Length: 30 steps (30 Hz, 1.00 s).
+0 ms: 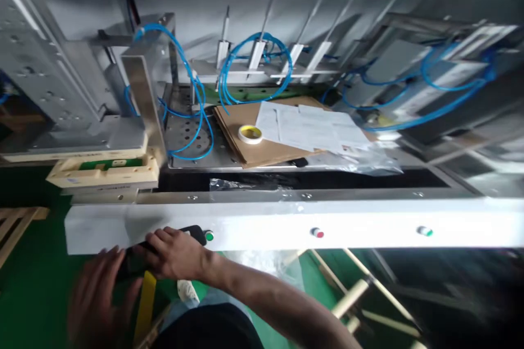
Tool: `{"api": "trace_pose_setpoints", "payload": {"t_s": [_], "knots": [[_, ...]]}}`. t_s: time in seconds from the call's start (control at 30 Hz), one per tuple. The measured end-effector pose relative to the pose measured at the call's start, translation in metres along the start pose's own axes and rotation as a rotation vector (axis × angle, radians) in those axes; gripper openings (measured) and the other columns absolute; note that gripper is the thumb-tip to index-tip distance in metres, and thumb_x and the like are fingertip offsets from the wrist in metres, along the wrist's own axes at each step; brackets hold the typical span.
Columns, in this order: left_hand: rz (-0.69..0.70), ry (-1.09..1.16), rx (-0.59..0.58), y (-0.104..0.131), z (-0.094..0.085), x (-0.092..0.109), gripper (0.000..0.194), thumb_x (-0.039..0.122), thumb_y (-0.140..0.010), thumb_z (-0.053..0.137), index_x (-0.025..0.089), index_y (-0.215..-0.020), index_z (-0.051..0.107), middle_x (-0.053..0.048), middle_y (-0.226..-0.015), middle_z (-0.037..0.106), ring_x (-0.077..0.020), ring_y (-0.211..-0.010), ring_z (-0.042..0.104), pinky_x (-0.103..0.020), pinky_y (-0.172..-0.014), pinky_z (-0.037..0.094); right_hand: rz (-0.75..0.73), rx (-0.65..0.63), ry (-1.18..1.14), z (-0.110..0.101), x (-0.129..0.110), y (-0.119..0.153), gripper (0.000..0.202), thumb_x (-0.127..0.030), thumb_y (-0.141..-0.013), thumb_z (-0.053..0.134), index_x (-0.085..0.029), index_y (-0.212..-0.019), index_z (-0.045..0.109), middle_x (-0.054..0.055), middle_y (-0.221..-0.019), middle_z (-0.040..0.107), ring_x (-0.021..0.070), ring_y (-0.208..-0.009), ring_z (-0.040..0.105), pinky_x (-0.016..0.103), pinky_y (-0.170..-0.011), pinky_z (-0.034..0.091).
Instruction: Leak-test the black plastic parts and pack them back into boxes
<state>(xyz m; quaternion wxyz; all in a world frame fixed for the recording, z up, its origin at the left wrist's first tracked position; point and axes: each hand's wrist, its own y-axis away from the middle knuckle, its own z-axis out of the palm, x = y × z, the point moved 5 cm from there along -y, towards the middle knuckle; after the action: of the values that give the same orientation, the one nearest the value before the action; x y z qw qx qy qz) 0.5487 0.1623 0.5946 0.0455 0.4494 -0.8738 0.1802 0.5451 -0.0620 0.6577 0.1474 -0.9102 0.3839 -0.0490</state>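
Note:
My right hand [176,253] has its fingers wrapped over a long black object with a rounded end [197,233], at the front edge of the white machine panel. Its exact kind does not show. My left hand [100,294], smeared by motion, is at the lower left beside the other end of that object. Its fingers and thumb are apart, and I cannot tell whether they touch it. Just right of the black object's rounded end sits a green button [209,235]. A yellow strip [145,305] shows below, between my hands.
Behind the panel, cardboard sheets [233,139] carry a tape roll [250,134] and papers [311,125]. A cream fixture block [102,177] juts out at left. Blue air hoses [223,76] loop across the machine. Clear plastic film [262,262] hangs over the front. Wooden frames [352,297] stand below right.

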Motion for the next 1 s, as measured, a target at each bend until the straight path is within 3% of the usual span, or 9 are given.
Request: {"api": "trace_pose_setpoints", "payload": {"t_s": [0.07, 0.17, 0.27, 0.37, 0.43, 0.53, 0.73, 1.0], "knots": [[0.198, -0.026, 0.008, -0.031, 0.009, 0.046, 0.079, 0.062, -0.096, 0.064, 0.021, -0.160, 0.045, -0.018, -0.152, 0.061, -0.0414, -0.139, 0.057, -0.057, -0.116, 0.047, 0.050, -0.004, 0.014, -0.014, 0.001, 0.038, 0.048, -0.047, -0.106, 0.051, -0.016, -0.141, 0.060, 0.012, -0.119, 0.068, 0.0235, -0.088, 0.061, 0.039, -0.079, 0.052], [0.442, -0.046, 0.029, -0.066, 0.013, 0.109, 0.066, 0.053, -0.103, 0.058, 0.017, -0.157, 0.047, -0.017, -0.132, 0.073, -0.0320, -0.115, 0.071, -0.042, -0.096, 0.055, 0.188, 0.044, 0.066, -0.039, 0.004, 0.088, 0.042, -0.042, -0.104, 0.056, -0.014, -0.136, 0.062, 0.015, -0.122, 0.068, 0.0247, -0.099, 0.063, 0.040, -0.089, 0.052], [0.510, -0.017, 0.117, -0.094, 0.011, 0.149, 0.056, 0.046, -0.107, 0.053, 0.015, -0.153, 0.049, -0.014, -0.113, 0.076, -0.0256, -0.093, 0.073, -0.036, -0.083, 0.053, 0.395, 0.320, 0.074, -0.057, 0.002, 0.143, 0.034, -0.035, -0.103, 0.062, -0.016, -0.131, 0.064, 0.014, -0.123, 0.069, 0.0247, -0.119, 0.062, 0.041, -0.101, 0.051], [0.485, 0.030, 0.200, -0.121, 0.015, 0.175, 0.055, 0.050, -0.104, 0.059, 0.016, -0.147, 0.053, -0.012, -0.108, 0.076, -0.0266, -0.093, 0.072, -0.036, -0.084, 0.052, 0.684, 0.541, 0.156, -0.051, 0.006, 0.206, 0.016, -0.021, -0.102, 0.064, -0.019, -0.118, 0.067, 0.008, -0.106, 0.073, 0.0207, -0.108, 0.065, 0.037, -0.093, 0.052], [0.492, 0.048, 0.203, -0.138, 0.022, 0.193, 0.055, 0.050, -0.103, 0.061, 0.016, -0.145, 0.054, -0.013, -0.108, 0.075, -0.0288, -0.098, 0.071, -0.038, -0.086, 0.051, 0.843, 0.534, 0.244, -0.039, 0.014, 0.242, 0.016, -0.017, -0.102, 0.064, -0.019, -0.117, 0.069, 0.008, -0.105, 0.075, 0.0214, -0.106, 0.066, 0.038, -0.092, 0.051], [0.543, 0.072, 0.146, -0.158, 0.038, 0.222, 0.053, 0.050, -0.104, 0.060, 0.014, -0.143, 0.055, -0.013, -0.108, 0.075, -0.0293, -0.098, 0.070, -0.040, -0.086, 0.052, 0.925, 0.476, 0.319, -0.022, 0.030, 0.280, 0.024, -0.018, -0.101, 0.065, -0.021, -0.124, 0.070, 0.008, -0.114, 0.076, 0.0240, -0.116, 0.064, 0.040, -0.098, 0.051], [0.629, 0.071, 0.005, -0.180, 0.069, 0.267, 0.051, 0.048, -0.103, 0.062, 0.014, -0.141, 0.055, -0.013, -0.112, 0.074, -0.0303, -0.103, 0.069, -0.042, -0.088, 0.051, 0.891, 0.485, 0.276, -0.006, 0.043, 0.303, 0.028, -0.018, -0.104, 0.059, -0.023, -0.129, 0.071, 0.006, -0.118, 0.078, 0.0219, -0.115, 0.064, 0.041, -0.101, 0.049], [0.647, 0.088, -0.056, -0.189, 0.083, 0.276, 0.054, 0.042, -0.097, 0.073, 0.016, -0.141, 0.055, -0.012, -0.117, 0.074, -0.0306, -0.105, 0.069, -0.043, -0.087, 0.052, 0.890, 0.520, 0.266, -0.007, 0.045, 0.299, 0.023, -0.016, -0.105, 0.055, -0.020, -0.121, 0.071, 0.006, -0.112, 0.078, 0.0210, -0.110, 0.064, 0.040, -0.102, 0.045]]}}
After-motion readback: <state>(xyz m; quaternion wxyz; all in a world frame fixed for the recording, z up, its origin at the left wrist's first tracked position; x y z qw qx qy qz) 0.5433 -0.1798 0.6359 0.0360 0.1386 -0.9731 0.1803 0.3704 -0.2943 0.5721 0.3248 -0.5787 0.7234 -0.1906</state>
